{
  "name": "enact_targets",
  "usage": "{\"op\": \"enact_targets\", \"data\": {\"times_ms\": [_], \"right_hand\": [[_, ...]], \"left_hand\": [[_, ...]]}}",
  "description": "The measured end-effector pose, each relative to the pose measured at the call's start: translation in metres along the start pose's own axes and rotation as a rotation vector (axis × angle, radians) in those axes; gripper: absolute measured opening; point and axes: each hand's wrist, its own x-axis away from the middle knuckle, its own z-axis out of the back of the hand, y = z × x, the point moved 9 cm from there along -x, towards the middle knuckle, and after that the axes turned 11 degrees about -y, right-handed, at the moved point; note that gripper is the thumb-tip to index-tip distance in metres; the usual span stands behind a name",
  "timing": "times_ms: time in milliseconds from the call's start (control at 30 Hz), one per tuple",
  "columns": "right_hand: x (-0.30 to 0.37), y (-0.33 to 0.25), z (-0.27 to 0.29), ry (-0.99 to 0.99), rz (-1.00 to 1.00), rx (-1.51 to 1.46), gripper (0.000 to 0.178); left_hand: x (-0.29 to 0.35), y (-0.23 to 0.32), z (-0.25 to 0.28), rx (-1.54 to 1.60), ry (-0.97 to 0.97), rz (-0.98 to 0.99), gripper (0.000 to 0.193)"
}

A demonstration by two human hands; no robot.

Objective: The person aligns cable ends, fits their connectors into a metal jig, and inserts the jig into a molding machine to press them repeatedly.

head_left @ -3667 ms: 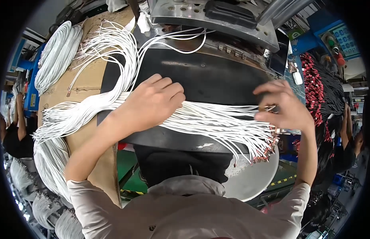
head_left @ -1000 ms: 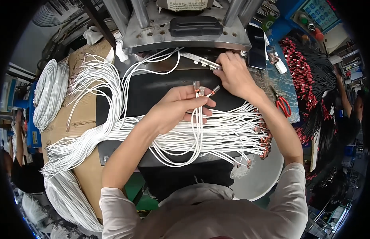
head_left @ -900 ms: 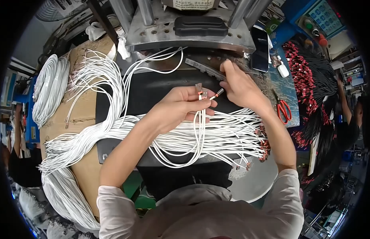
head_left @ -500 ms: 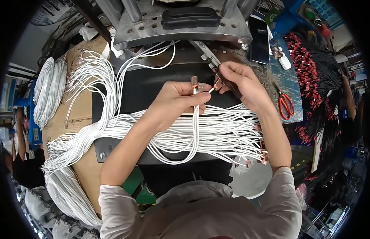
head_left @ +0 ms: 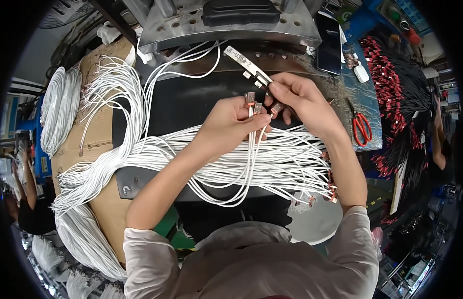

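Note:
My left hand (head_left: 230,127) is closed round a few white USB cables (head_left: 251,164), their metal plugs with orange-red collars standing up past the fingertips. Just right of these, another USB plug (head_left: 277,108) sits between my two hands, close to the right fingertips. My right hand (head_left: 311,107) grips a narrow metal bar fixture (head_left: 249,66) with small blocks along its lower edge; it slants up and left. Beneath both hands a thick bundle of white cables (head_left: 216,162) lies across a black mat (head_left: 186,102), with plug ends toward the right.
A heavy metal press (head_left: 231,37) stands at the far side, a black block on it. To the right are a phone (head_left: 328,42), red-handled pliers (head_left: 362,128) and black cables with red ends (head_left: 391,84). A coiled white cable bundle (head_left: 61,112) lies left, beside cardboard (head_left: 104,199).
The metal bar has turned so its broad pale face shows, and its far end has shifted left. The plug between my hands has moved slightly right. My left hand keeps its cables.

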Motion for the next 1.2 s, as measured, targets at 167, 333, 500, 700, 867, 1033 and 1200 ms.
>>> {"op": "enact_targets", "data": {"times_ms": [167, 333, 500, 700, 867, 1033, 1200], "right_hand": [[0.004, -0.021, 0.029, 0.272, 0.199, 0.424, 0.028], [0.006, -0.007, 0.007, 0.069, 0.050, 0.074, 0.028], [0.002, -0.008, -0.019, -0.070, 0.041, 0.034, 0.027], [0.003, -0.002, -0.012, -0.067, 0.065, -0.015, 0.027], [0.004, 0.002, 0.005, -0.014, 0.019, 0.031, 0.032], [0.002, 0.002, -0.004, -0.073, 0.001, 0.054, 0.035], [0.002, 0.003, -0.009, -0.095, 0.030, 0.044, 0.037]], "left_hand": [[0.008, 0.002, 0.007, -0.103, 0.005, 0.015, 0.021], [0.009, 0.002, 0.008, -0.102, 0.021, 0.044, 0.022], [0.005, 0.004, 0.008, -0.024, 0.057, 0.036, 0.024], [0.007, 0.012, 0.008, -0.097, 0.041, -0.100, 0.027], [0.014, 0.008, 0.008, -0.215, 0.078, -0.013, 0.028], [0.014, 0.008, 0.010, -0.143, 0.128, -0.017, 0.027], [0.015, 0.009, 0.006, -0.019, 0.073, 0.011, 0.027]]}}
